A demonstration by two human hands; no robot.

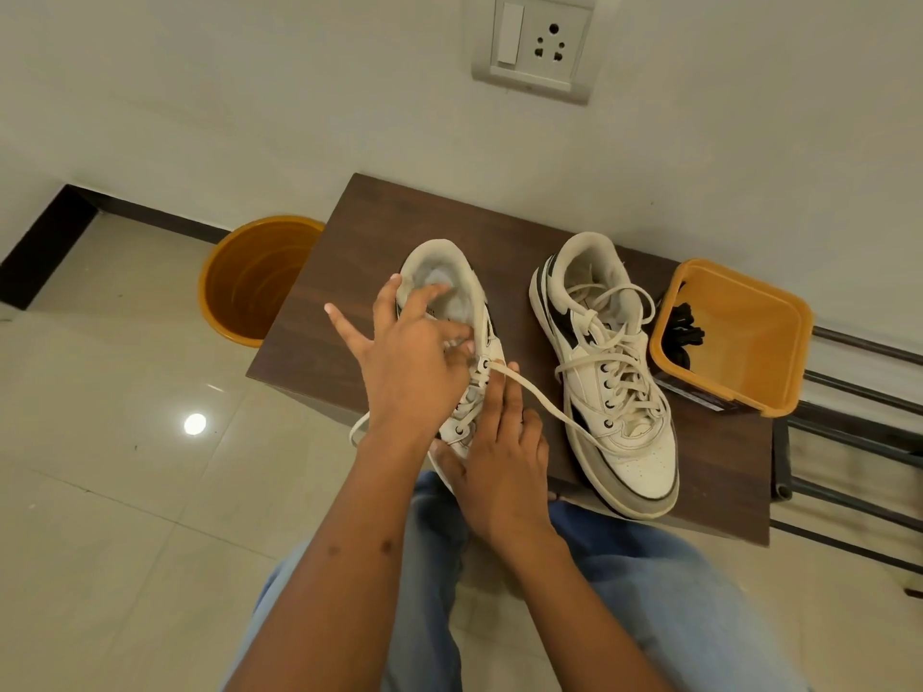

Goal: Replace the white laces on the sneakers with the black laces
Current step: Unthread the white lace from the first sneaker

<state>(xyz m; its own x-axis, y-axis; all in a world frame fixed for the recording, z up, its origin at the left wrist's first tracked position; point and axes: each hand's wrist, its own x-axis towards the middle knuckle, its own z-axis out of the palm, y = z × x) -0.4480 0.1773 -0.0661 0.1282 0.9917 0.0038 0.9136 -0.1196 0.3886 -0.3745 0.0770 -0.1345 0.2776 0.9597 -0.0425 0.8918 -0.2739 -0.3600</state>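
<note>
Two white-and-black sneakers stand on a dark wooden table [379, 227]. My left hand [409, 357] is over the left sneaker [449, 272], fingers spread, with thumb and forefinger pinching its white lace [544, 402] by the top eyelets. One loose end of that lace trails right across the table, another hangs off the left edge. My right hand [499, 452] presses flat on the toe of this sneaker, its index finger touching the lace. The right sneaker [624, 427] is fully laced in white. Black laces [687, 327] lie in an orange tub [749, 342].
An orange bucket [249, 277] stands on the tiled floor left of the table. A dark metal rack [859, 442] runs to the right, behind the tub. A wall socket [534, 42] is above. My legs in jeans are under the table's near edge.
</note>
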